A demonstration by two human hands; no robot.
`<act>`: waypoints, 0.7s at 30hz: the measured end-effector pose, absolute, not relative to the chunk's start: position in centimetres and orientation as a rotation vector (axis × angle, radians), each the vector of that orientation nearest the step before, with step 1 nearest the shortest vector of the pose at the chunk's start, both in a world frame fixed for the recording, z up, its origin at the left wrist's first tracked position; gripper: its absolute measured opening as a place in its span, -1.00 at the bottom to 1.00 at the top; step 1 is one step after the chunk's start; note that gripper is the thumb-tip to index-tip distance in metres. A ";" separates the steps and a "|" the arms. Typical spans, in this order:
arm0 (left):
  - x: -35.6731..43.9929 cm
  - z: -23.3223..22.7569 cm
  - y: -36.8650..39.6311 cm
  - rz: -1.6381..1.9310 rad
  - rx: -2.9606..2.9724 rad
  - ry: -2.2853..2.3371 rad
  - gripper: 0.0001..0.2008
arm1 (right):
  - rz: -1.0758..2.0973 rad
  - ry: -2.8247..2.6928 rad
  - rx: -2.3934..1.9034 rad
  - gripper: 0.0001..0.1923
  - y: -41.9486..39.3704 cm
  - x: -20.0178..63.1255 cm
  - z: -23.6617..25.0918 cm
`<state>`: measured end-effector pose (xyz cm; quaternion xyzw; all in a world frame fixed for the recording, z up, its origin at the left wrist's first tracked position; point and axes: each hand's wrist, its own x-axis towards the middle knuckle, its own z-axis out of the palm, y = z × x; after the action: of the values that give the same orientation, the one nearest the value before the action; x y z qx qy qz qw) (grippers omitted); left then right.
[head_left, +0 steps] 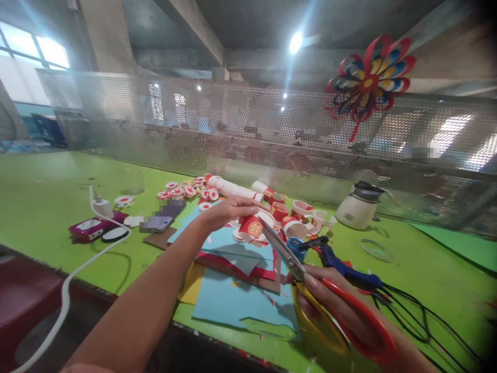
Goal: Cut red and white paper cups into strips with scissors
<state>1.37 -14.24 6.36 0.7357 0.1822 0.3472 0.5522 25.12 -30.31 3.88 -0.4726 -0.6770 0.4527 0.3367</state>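
Observation:
My left hand (pixel 232 208) grips a red-and-white paper cup (pixel 251 229) from above, its fingers partly hidden behind the rim. In my right hand (pixel 320 287) is a pair of scissors (pixel 285 253) with one red and one yellow handle loop. The blades point up and left, and their tips reach the cup's edge; whether they touch the paper I cannot tell. Beneath the cup lie light blue paper sheets (pixel 229 260) on red sheets and brown card. Several cut paper cups (pixel 301 209) stand just beyond my right hand.
A blue glue gun (pixel 349 272) with black cables lies at the right. Farther back are stacked cups (pixel 233 187), paper discs (pixel 178 191) and a white jug (pixel 357 207). A phone (pixel 165 217) and purple box (pixel 95 226) are left. A perforated metal screen (pixel 233 124) borders the table.

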 end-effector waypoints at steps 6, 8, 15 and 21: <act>2.3 6.7 -14.2 1.177 1.743 0.638 -0.67 | 1.268 -1.609 -1.213 -0.67 -30.2 25.3 3.2; 2.3 7.1 -14.2 1.405 1.658 0.761 -0.70 | 1.309 -1.500 -1.158 -0.69 -30.1 25.2 2.6; 2.6 8.8 -17.5 1.412 1.601 0.783 -0.58 | 1.147 -1.453 -1.197 -0.63 -29.4 24.7 2.0; 4.9 7.8 -19.0 1.072 1.406 0.684 -0.66 | 0.762 -1.641 -1.257 -0.62 -28.9 24.2 2.6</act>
<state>4.92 -18.97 7.78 0.6023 0.2929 0.4593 0.5835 24.24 -28.91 2.60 -0.5090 -0.6643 0.3084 0.4523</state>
